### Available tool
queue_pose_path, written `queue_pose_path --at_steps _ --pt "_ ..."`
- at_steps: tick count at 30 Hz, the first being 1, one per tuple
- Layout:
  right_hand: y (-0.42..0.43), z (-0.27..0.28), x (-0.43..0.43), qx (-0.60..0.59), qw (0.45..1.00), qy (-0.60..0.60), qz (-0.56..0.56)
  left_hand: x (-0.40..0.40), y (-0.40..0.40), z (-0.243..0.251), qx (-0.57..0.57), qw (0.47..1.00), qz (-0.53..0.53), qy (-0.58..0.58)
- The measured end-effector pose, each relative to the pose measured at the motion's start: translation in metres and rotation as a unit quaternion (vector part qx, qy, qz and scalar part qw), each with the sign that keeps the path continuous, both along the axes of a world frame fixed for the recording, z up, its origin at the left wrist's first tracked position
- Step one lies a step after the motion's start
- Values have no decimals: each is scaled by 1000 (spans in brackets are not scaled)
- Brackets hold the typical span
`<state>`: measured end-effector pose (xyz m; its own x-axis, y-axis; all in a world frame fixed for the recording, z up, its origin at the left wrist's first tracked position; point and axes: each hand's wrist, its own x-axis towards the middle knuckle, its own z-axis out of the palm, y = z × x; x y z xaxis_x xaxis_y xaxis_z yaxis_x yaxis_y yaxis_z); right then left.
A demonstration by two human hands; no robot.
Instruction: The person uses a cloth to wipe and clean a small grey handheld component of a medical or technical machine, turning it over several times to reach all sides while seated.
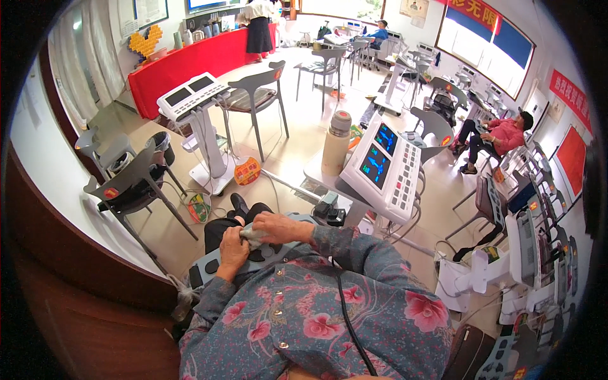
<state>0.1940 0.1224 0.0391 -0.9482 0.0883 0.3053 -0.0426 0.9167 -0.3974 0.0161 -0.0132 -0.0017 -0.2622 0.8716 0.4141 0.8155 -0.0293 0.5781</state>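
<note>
My left hand (232, 252) and my right hand (281, 228) meet over my lap, both closed on a crumpled pale cloth (254, 236). Beneath them, a grey-blue pad with dark oval patches (212, 267) lies across my thighs. Beyond my right hand, a white control console (401, 175) with two lit displays and rows of buttons stands on a wheeled stand. A cream vacuum flask (335, 147) with a metal lid is upright beside the console. A small black device (328, 211) sits below the flask, near my right forearm.
Grey chairs (254, 85) stand ahead and to the left (137, 185). Another console (192, 95) stands front left, its cables trailing on the floor. A red-covered table (190, 61) runs along the back. A person in a pink top (508, 135) sits at right; other people are farther away.
</note>
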Motion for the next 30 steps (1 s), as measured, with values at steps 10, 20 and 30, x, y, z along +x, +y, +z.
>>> queue_pose_path --at_steps 10,20,30 --pt "12 -29 -8 20 1000 6 -4 11 -15 27 -53 993 -77 75" --pt "-1 -6 -3 -38 996 -86 -10 -3 -12 0 -23 991 -135 7" --pt "-10 14 10 -121 972 -191 57 10 -39 21 -124 971 -147 -143"
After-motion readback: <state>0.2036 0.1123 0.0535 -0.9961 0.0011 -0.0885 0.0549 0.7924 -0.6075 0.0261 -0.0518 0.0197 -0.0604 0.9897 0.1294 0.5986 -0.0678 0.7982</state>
